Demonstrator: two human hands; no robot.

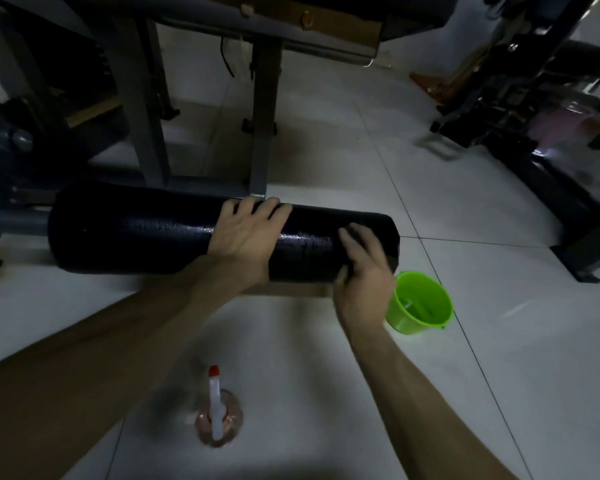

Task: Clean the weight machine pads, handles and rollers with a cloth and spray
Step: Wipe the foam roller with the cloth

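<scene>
White-tiled floor [326,140], dimly lit; grey steel machine frame [146,133] at 11 o'clock.

- **Black foam roller** [136,233]: horizontal at centre, surface glossy, seemingly damp.
- **Left hand** [246,233]: palm down on the roller's crest, fingers laid over it, unclenched.
- **Right hand** [364,275]: at the roller's 3 o'clock end, blurred, fingers bent against the pad. Whether they grip a dark cloth cannot be told.
- **Spray bottle** [218,410]: upright on the floor at 6 o'clock, untouched.
- **Green bucket** [406,323]: at 4 o'clock, just beside the right hand.
- **Handling note:** brace with the left hand so the roller cannot spin. Wipe round the end, then rotate it to reach the underside.
</scene>
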